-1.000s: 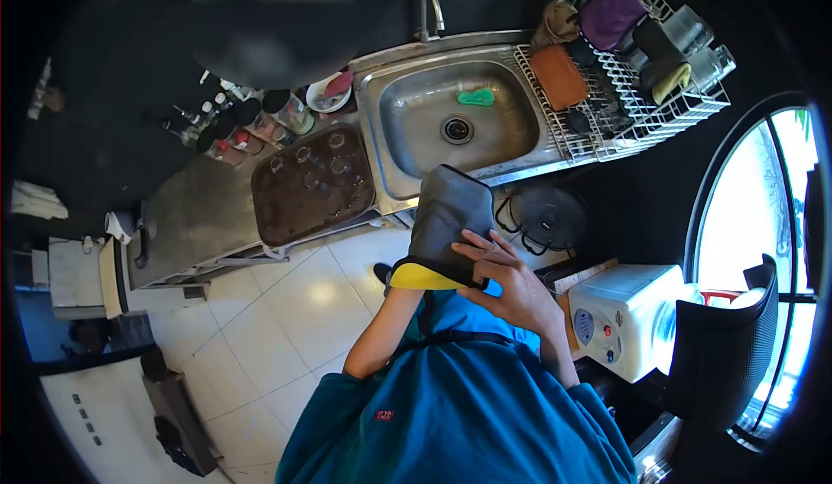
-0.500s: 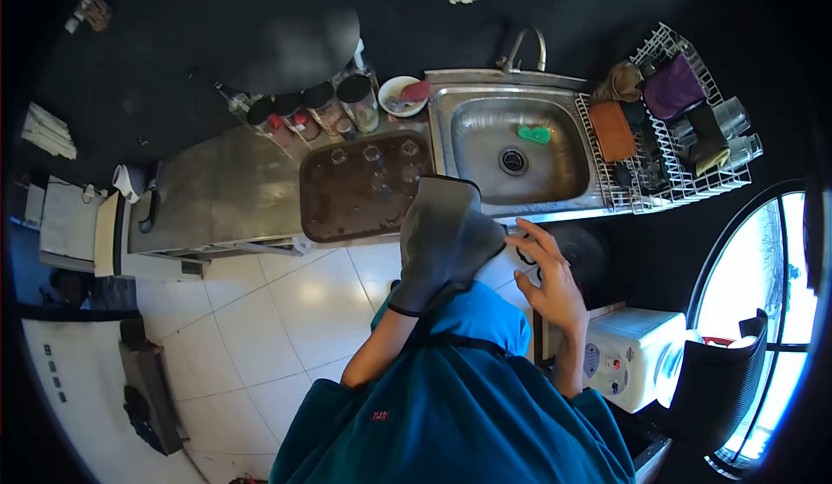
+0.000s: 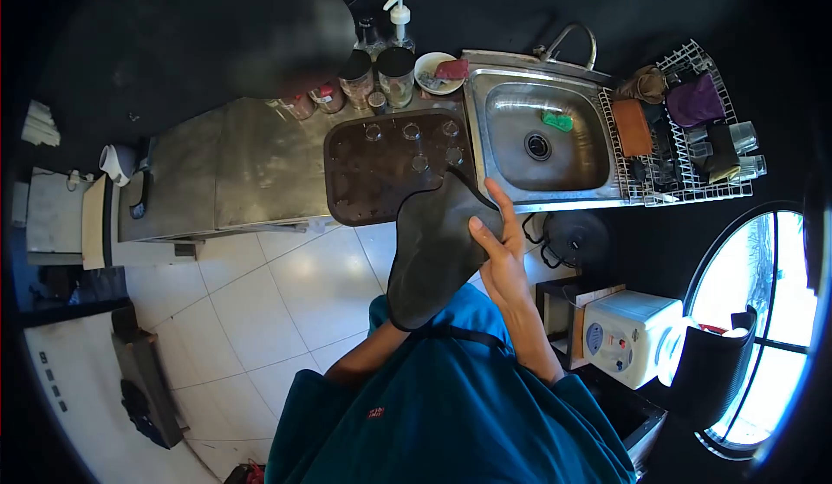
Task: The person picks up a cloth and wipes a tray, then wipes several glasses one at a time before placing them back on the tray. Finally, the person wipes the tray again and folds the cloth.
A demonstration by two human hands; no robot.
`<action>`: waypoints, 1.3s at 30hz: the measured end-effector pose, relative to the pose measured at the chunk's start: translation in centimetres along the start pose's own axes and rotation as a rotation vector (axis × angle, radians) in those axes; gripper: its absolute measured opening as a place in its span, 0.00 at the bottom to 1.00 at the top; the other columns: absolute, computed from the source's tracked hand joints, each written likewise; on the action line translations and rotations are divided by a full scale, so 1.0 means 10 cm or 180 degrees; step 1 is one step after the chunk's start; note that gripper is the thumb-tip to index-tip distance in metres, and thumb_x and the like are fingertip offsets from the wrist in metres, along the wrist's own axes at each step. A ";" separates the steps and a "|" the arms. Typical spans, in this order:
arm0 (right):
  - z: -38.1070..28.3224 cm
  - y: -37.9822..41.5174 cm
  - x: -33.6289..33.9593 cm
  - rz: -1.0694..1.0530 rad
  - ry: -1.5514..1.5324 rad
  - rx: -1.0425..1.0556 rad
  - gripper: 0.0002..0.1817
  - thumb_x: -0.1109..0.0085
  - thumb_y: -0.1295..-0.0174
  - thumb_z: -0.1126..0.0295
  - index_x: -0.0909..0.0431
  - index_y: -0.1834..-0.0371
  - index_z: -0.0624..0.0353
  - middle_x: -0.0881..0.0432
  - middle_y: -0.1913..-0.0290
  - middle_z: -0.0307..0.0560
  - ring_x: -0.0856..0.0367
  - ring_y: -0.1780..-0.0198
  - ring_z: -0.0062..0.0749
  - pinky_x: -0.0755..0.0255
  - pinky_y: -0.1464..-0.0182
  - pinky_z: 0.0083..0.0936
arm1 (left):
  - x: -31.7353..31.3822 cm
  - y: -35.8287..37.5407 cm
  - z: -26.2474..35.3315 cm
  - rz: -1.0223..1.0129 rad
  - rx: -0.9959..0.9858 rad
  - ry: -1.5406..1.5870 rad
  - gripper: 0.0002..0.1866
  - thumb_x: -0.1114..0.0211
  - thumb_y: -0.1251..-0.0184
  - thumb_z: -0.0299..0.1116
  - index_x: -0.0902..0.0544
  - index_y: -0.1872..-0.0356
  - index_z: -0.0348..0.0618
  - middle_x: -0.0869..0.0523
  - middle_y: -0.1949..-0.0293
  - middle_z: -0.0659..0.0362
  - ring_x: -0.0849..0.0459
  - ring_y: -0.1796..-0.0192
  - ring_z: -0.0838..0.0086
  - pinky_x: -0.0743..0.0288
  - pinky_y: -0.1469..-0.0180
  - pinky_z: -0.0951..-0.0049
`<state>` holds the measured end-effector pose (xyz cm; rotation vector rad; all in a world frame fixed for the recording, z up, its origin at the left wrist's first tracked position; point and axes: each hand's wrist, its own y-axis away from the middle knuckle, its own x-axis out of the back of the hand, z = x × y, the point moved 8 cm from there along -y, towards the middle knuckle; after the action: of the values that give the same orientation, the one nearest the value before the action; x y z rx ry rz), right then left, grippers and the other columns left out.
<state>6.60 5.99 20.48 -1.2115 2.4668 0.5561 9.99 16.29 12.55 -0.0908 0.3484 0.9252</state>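
Observation:
A dark grey mitt-like cover (image 3: 433, 250) with black edging is pulled over my left hand. My left forearm (image 3: 373, 345) enters at its lower edge, and the fingers inside are hidden. The cover's broad upper end points toward the sink, in front of the brown tray (image 3: 368, 172). My right hand (image 3: 505, 263) is at the cover's right edge, the thumb pressed on its face and the fingers upright along the side, gripping that edge.
A steel sink (image 3: 507, 176) with a green sponge (image 3: 556, 121) lies ahead. To its right is a white dish rack (image 3: 620, 150); to its left stand a white bowl (image 3: 425, 72) and several jars (image 3: 396, 77). A white appliance (image 3: 637, 332) sits low right.
My right hand has moved left and up onto the cover's edge, its thumb now against the face. The cover has turned more upright. My view has shifted, moving the sink rightward.

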 end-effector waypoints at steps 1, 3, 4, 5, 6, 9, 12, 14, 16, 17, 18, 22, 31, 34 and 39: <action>0.00 -0.01 0.00 -0.0014 -0.0003 0.0005 0.32 0.43 0.37 0.79 0.42 0.29 0.60 0.32 0.37 0.48 0.29 0.40 0.26 0.34 0.39 0.23 | 0.13 0.06 -0.05 0.0003 0.0073 -0.0152 0.28 0.39 0.32 0.30 0.37 0.34 0.35 0.25 0.42 0.47 0.29 0.35 0.67 0.37 0.33 0.73; 0.01 -0.04 0.01 0.0030 0.0010 0.0059 0.31 0.42 0.37 0.78 0.39 0.30 0.61 0.33 0.36 0.47 0.30 0.40 0.27 0.34 0.39 0.24 | 0.27 -0.01 -0.16 0.0019 0.0193 -0.0482 0.27 0.39 0.31 0.31 0.36 0.34 0.35 0.25 0.41 0.48 0.28 0.36 0.67 0.37 0.33 0.72; 0.04 -0.07 -0.01 -0.0003 -0.0012 0.0063 0.31 0.42 0.37 0.78 0.39 0.30 0.61 0.33 0.36 0.47 0.30 0.40 0.27 0.34 0.39 0.24 | 0.34 -0.05 -0.21 0.0040 0.0258 -0.0654 0.27 0.40 0.31 0.32 0.36 0.34 0.36 0.25 0.41 0.48 0.28 0.36 0.67 0.37 0.33 0.72; 0.08 -0.07 0.00 0.0061 -0.0407 0.0046 0.31 0.42 0.37 0.78 0.40 0.30 0.61 0.32 0.37 0.48 0.30 0.40 0.27 0.33 0.39 0.24 | 0.47 -0.03 -0.26 0.0066 0.0338 -0.0819 0.27 0.40 0.31 0.32 0.35 0.34 0.36 0.24 0.41 0.48 0.28 0.36 0.67 0.36 0.33 0.72; 0.11 -0.09 0.00 0.0129 -0.0792 0.0030 0.31 0.43 0.37 0.79 0.40 0.30 0.62 0.32 0.37 0.48 0.29 0.40 0.27 0.33 0.40 0.24 | 0.61 -0.01 -0.31 0.0089 0.0419 -0.0973 0.26 0.40 0.30 0.33 0.35 0.34 0.36 0.24 0.41 0.49 0.28 0.36 0.67 0.36 0.33 0.72; -0.01 -0.10 -0.06 0.0142 -0.0678 0.0294 0.29 0.43 0.37 0.79 0.39 0.32 0.62 0.28 0.40 0.49 0.27 0.43 0.28 0.31 0.41 0.24 | 1.11 0.08 -0.44 0.0128 0.0686 -0.1421 0.25 0.41 0.29 0.35 0.33 0.35 0.36 0.24 0.41 0.50 0.27 0.36 0.67 0.35 0.34 0.71; -0.06 -0.12 -0.13 0.0211 -0.0286 0.0559 0.27 0.41 0.37 0.77 0.36 0.34 0.63 0.27 0.43 0.48 0.25 0.46 0.28 0.32 0.42 0.23 | 1.63 0.38 -0.73 0.0259 0.1328 -0.1736 0.26 0.39 0.31 0.40 0.30 0.37 0.34 0.22 0.42 0.46 0.27 0.36 0.67 0.35 0.34 0.68; -0.05 -0.10 -0.17 0.0268 0.0595 0.0830 0.27 0.41 0.38 0.76 0.35 0.35 0.62 0.27 0.44 0.47 0.27 0.47 0.25 0.32 0.43 0.21 | 1.58 0.48 -0.52 0.0116 0.1277 -0.0931 0.29 0.38 0.32 0.42 0.31 0.37 0.34 0.23 0.42 0.46 0.26 0.37 0.66 0.33 0.35 0.67; 0.08 -0.04 -0.40 0.0050 0.0904 0.0809 0.27 0.39 0.39 0.76 0.35 0.36 0.62 0.27 0.45 0.46 0.28 0.47 0.24 0.33 0.44 0.20 | 1.31 0.55 -0.20 0.0035 0.1200 -0.0122 0.32 0.36 0.33 0.44 0.33 0.36 0.34 0.23 0.41 0.45 0.25 0.37 0.65 0.31 0.37 0.66; 0.25 0.01 -0.55 -0.0166 0.0636 0.0464 0.27 0.39 0.39 0.75 0.34 0.36 0.63 0.27 0.46 0.45 0.28 0.48 0.24 0.33 0.45 0.20 | 1.08 0.42 0.17 0.0285 0.0305 0.0363 0.34 0.35 0.35 0.46 0.35 0.35 0.34 0.23 0.43 0.47 0.24 0.41 0.65 0.29 0.40 0.68; 0.41 0.10 -0.69 -0.0382 0.0372 0.0121 0.27 0.38 0.39 0.75 0.34 0.37 0.63 0.27 0.46 0.45 0.28 0.49 0.23 0.32 0.45 0.20 | 0.97 0.39 0.44 0.0522 -0.0606 0.0832 0.37 0.34 0.37 0.47 0.36 0.34 0.34 0.22 0.45 0.49 0.22 0.44 0.66 0.27 0.43 0.69; 0.69 0.34 -1.02 -0.1026 0.1132 0.0757 0.27 0.40 0.38 0.77 0.37 0.36 0.63 0.24 0.52 0.43 0.27 0.53 0.20 0.31 0.51 0.17 | 1.20 0.40 0.68 0.1817 -0.1055 0.0863 0.29 0.31 0.42 0.42 0.31 0.45 0.37 0.23 0.58 0.60 0.25 0.56 0.77 0.28 0.53 0.76; 0.97 0.45 -1.23 -0.1306 0.1450 0.0406 0.32 0.44 0.34 0.74 0.48 0.30 0.60 0.25 0.50 0.52 0.26 0.49 0.29 0.30 0.48 0.26 | 1.60 0.52 0.71 0.2259 -0.0627 0.0337 0.09 0.34 0.37 0.33 0.23 0.68 0.37 0.21 0.71 0.64 0.25 0.66 0.80 0.29 0.63 0.78; 0.99 0.48 -1.23 -0.1482 0.1503 0.0178 0.37 0.44 0.35 0.73 0.54 0.27 0.59 0.25 0.49 0.55 0.26 0.48 0.32 0.30 0.46 0.28 | 1.54 0.39 0.47 0.1108 0.0423 0.0506 0.16 0.34 0.36 0.38 0.19 0.58 0.33 0.16 0.64 0.58 0.20 0.63 0.77 0.26 0.59 0.78; 1.24 0.50 -1.01 -0.2690 0.2781 0.0034 0.35 0.46 0.32 0.67 0.51 0.25 0.54 0.30 0.37 0.62 0.30 0.36 0.58 0.36 0.37 0.40 | 1.43 0.74 -0.11 -0.0412 0.1818 0.0050 0.28 0.36 0.35 0.46 0.27 0.42 0.34 0.18 0.52 0.54 0.18 0.53 0.72 0.25 0.48 0.73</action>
<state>9.96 21.57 15.31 -2.6698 2.1156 -0.2947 11.69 31.47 7.30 0.3996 0.6021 0.6697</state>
